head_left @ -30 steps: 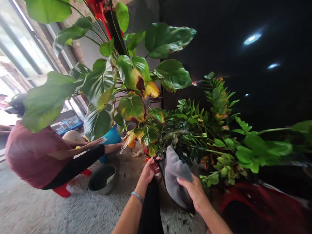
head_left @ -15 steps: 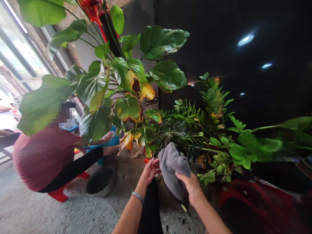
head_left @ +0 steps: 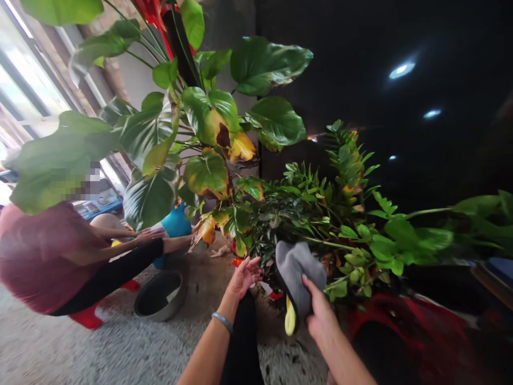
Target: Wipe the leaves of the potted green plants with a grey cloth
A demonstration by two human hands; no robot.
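My right hand (head_left: 320,310) grips a grey cloth (head_left: 300,270) with its thumb on top; a yellow part (head_left: 290,316) hangs from the cloth's lower edge. To its left, my left hand (head_left: 242,278) holds nothing, its fingers apart and slightly curled, a small gap away from the cloth. A grey bangle circles the left wrist. Both hands are low in front of a dense green plant (head_left: 296,214), whose leaves rise just behind the cloth. Above and left of my left hand hangs a yellowed, browned leaf (head_left: 207,230) of a large-leaved plant (head_left: 210,112).
A person (head_left: 48,256) sits on a red stool (head_left: 88,315) at left, behind large leaves. Nearby on the concrete floor stands a dark basin (head_left: 160,315) with something pale inside. A blue container (head_left: 176,222) is beyond. Red bodywork (head_left: 409,321) lies at lower right.
My right hand has shifted the cloth a little right and turned it, bringing the yellow part into view. My left hand has come away from the cloth. The view has swung slightly right.
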